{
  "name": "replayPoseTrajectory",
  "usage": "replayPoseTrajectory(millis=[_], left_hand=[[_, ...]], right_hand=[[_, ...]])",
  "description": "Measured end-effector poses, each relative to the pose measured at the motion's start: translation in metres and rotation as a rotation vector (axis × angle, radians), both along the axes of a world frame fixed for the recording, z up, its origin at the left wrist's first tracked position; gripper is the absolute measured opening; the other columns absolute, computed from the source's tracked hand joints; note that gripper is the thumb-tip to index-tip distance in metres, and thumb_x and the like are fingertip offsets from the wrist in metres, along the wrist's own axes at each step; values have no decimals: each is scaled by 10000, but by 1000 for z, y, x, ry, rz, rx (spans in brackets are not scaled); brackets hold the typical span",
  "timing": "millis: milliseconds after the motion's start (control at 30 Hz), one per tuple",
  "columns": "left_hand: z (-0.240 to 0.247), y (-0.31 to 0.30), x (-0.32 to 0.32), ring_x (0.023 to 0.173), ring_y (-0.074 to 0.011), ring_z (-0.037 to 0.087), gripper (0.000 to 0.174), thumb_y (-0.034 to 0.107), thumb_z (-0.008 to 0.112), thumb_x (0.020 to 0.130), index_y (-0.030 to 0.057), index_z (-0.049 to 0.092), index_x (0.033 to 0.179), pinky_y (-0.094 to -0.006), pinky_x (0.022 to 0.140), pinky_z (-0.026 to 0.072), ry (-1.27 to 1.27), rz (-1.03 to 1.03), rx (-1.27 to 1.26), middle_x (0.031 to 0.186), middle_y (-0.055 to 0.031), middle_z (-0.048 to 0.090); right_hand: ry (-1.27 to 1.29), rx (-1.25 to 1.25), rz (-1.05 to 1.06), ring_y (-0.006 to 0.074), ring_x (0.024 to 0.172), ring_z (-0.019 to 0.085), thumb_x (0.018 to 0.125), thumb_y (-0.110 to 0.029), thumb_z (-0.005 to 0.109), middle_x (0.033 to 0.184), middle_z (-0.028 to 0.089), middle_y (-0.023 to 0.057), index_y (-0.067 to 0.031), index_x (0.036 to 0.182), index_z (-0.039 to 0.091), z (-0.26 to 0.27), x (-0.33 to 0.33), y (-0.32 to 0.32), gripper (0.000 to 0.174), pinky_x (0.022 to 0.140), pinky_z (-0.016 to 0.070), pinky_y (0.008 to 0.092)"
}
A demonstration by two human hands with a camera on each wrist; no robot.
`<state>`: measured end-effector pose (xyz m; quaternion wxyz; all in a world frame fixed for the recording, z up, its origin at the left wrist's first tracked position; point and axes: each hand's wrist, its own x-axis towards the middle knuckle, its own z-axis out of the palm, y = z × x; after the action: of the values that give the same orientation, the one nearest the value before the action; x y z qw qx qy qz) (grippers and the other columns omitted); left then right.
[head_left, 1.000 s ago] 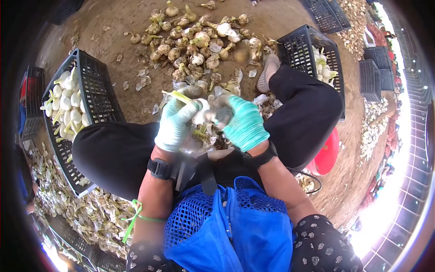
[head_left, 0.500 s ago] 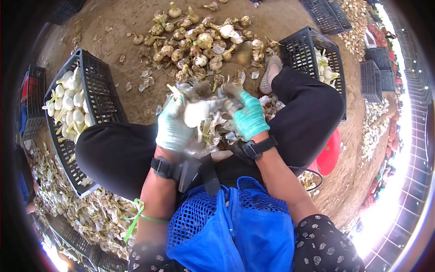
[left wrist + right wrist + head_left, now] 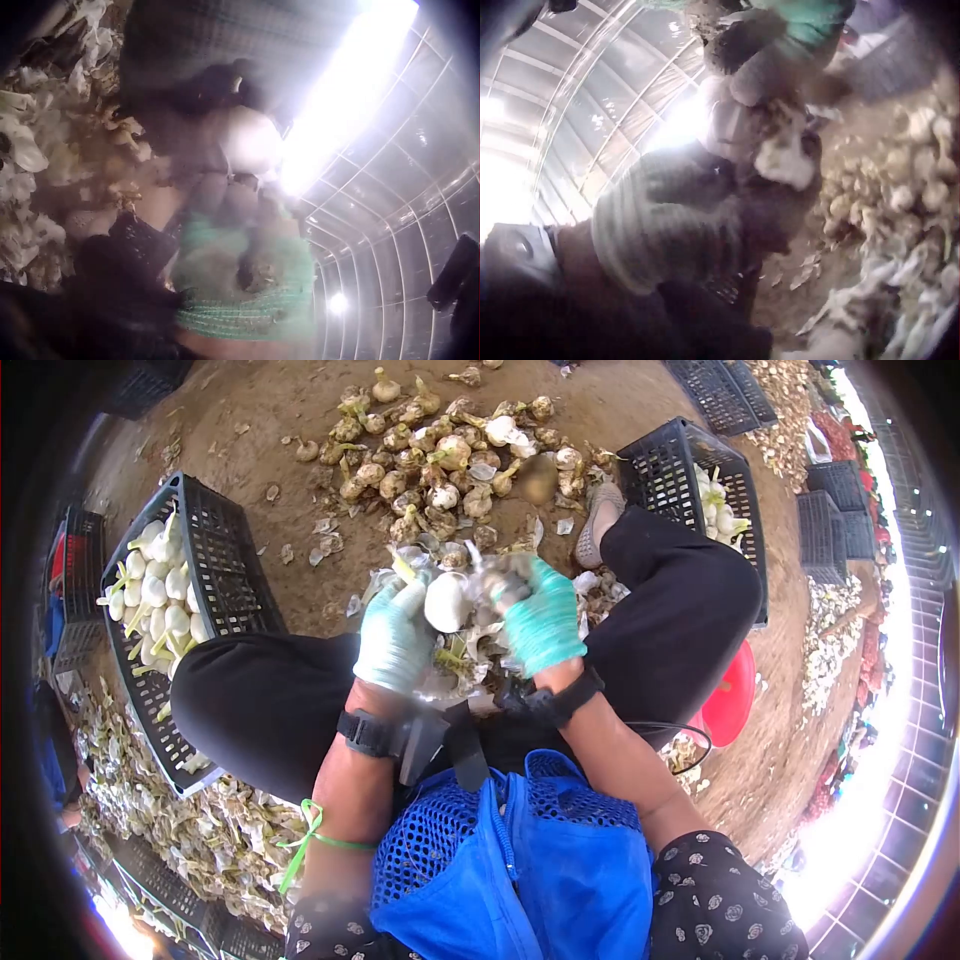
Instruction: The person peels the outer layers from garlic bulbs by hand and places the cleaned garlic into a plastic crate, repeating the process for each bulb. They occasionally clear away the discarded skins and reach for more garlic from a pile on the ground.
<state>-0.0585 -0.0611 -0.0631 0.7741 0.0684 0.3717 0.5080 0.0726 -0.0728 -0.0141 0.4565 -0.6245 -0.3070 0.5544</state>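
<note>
In the head view my left hand (image 3: 393,640), in a pale mint glove, grips a white garlic bulb (image 3: 446,604) whose cut stem sticks up past the thumb. My right hand (image 3: 545,618), in a teal glove with dirty, blurred fingertips, is curled close to the bulb's right side. A pale strip of garlic skin (image 3: 474,557) stands up from those fingers. The left wrist view shows the bulb (image 3: 253,140) glaring white above a green glove. In the right wrist view, a ragged white piece (image 3: 786,161) shows between the gloved hands.
Unpeeled garlic (image 3: 440,455) lies heaped on the dirt floor ahead. A black crate (image 3: 225,565) of clean bulbs stands left, another crate (image 3: 655,475) right. Loose skins (image 3: 480,650) lie between the legs, with more skins (image 3: 200,820) behind the left crate. A red object (image 3: 728,695) sits by the right knee.
The right hand drew away from the bulb, then came back toward it. The bulb has turned in the left hand and shows a smooth white side.
</note>
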Motion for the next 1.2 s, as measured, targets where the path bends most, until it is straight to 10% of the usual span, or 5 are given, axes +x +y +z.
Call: replayPoseTrajectory(millis=[133, 267, 400, 633, 1200], left_hand=[[3, 0, -12, 862, -229, 553, 144, 71, 456, 820, -7, 492, 936, -348, 777, 464, -182, 41, 64, 909, -115, 561], [3, 2, -6, 824, -214, 562, 137, 85, 462, 824, -1, 492, 927, -325, 744, 478, -122, 56, 58, 897, -105, 560], [11, 1, -1, 776, -181, 564, 138, 104, 462, 834, 4, 498, 922, -289, 721, 475, 33, 75, 35, 886, -85, 558], [14, -3, 2, 772, -103, 539, 185, 77, 444, 831, -18, 516, 972, -217, 687, 439, 473, -41, 263, 888, -63, 572], [18, 1, -3, 745, -162, 568, 137, 107, 453, 840, 6, 497, 922, -266, 662, 486, 68, 111, 83, 850, -81, 562]], right_hand=[[-2, -271, -297, 67, 617, 511, 751, 39, 498, 824, 565, 21, -15, 980, 549, -21, 24, 0, 241, 522, 423, 184], [-472, 284, 38, 47, 609, 447, 731, 100, 421, 789, 569, 34, -14, 965, 574, -15, 19, -4, 302, 504, 355, 156], [-383, 119, 176, 59, 525, 419, 717, 14, 520, 681, 561, 18, -7, 839, 608, 6, 5, -4, 152, 490, 360, 185], [-670, 219, 278, 328, 722, 568, 647, -105, 645, 762, 582, 186, -3, 882, 559, -20, -4, -3, 270, 625, 449, 359], [-651, 230, 190, 295, 633, 563, 686, -49, 590, 719, 579, 183, 4, 838, 567, -43, 12, -7, 162, 561, 436, 323]])
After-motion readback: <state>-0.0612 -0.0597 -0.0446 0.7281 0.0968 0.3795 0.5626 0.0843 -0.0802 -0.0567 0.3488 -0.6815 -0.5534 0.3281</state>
